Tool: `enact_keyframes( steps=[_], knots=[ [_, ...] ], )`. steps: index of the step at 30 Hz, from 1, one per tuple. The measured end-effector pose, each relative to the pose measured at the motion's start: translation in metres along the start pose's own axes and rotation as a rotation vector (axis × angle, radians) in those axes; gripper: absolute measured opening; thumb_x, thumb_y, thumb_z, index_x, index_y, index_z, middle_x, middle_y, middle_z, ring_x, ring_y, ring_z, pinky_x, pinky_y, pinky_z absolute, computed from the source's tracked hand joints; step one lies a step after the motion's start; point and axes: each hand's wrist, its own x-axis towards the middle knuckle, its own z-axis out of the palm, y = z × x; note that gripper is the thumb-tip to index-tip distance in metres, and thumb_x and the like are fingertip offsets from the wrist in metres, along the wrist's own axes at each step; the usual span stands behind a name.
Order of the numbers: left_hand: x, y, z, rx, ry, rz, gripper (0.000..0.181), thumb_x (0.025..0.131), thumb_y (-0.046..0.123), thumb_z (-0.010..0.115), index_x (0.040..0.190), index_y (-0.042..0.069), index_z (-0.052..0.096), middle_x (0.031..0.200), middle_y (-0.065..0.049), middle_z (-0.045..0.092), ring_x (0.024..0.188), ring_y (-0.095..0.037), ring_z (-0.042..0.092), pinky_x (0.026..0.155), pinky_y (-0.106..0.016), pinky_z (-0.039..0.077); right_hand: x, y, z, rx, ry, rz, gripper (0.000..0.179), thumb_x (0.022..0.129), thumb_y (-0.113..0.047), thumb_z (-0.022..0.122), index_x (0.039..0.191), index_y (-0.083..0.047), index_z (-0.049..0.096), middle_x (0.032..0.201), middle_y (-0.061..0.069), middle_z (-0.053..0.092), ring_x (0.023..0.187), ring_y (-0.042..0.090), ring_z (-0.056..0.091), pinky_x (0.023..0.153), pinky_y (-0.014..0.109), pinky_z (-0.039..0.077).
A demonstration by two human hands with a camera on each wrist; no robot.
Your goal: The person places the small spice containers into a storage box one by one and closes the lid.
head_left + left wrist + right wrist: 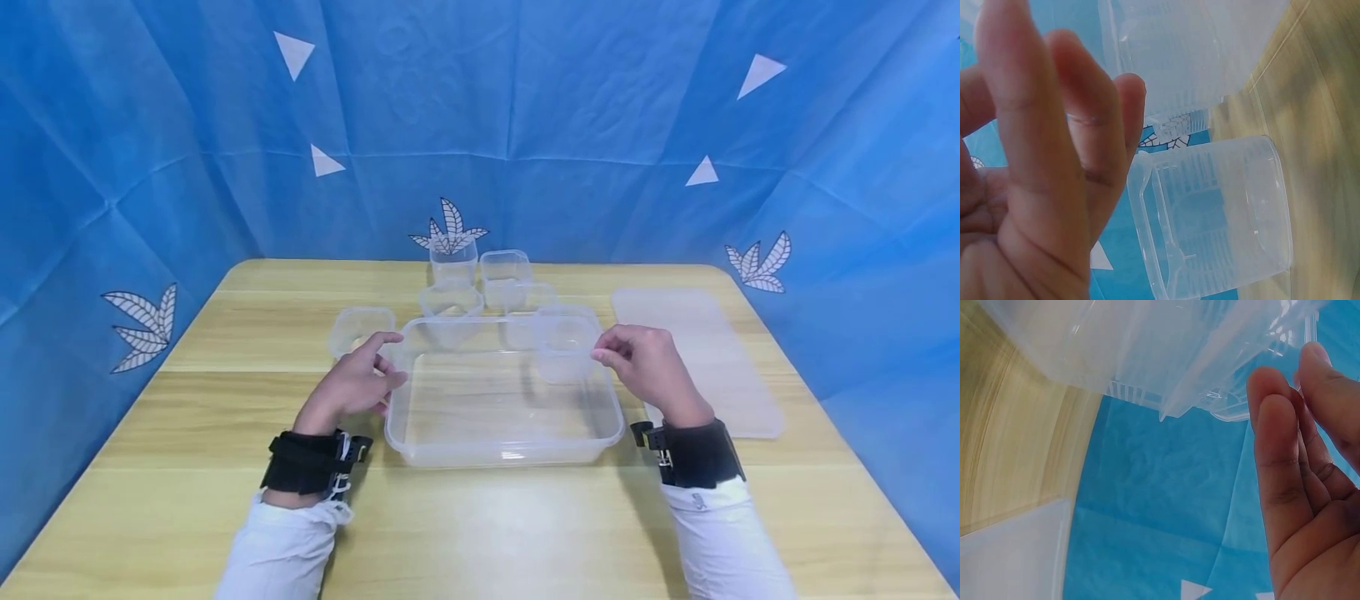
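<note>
A large clear plastic box [502, 454] without a lid stands in the middle of the table. At its right back corner, my right hand [648, 367] pinches the rim of a small clear plastic container [564, 367]; in the right wrist view, the thumb and fingertips meet that rim. My left hand [356, 383] is beside the large box's left wall, thumb and fingers spread and loosely bent, holding nothing. Another small container [1216, 219] stands just beyond the left hand, apart from the fingers in the left wrist view.
Behind the large box stand several more small clear containers [506, 271]. A flat translucent lid [712, 367] lies on the table at the right, beside the right forearm. Blue cloth [480, 100] hangs along the table's back and sides.
</note>
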Motion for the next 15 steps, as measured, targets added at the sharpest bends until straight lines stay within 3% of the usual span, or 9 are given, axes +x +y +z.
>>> enact_keyframes(
  steps=[15],
  knots=[
    [0.0012, 0.0006, 0.0, 0.013, -0.002, 0.009, 0.06, 0.097, 0.012, 0.058, 0.15, 0.014, 0.029, 0.107, -0.018, 0.052, 0.065, -0.026, 0.06, 0.064, -0.043, 0.057, -0.0004, 0.0009, 0.0022, 0.004, -0.077, 0.034, 0.007, 0.083, -0.008, 0.076, 0.079, -0.008, 0.071, 0.07, -0.001, 0.067, 0.062, 0.014, 0.062, 0.058, 0.033, 0.051]
  ],
)
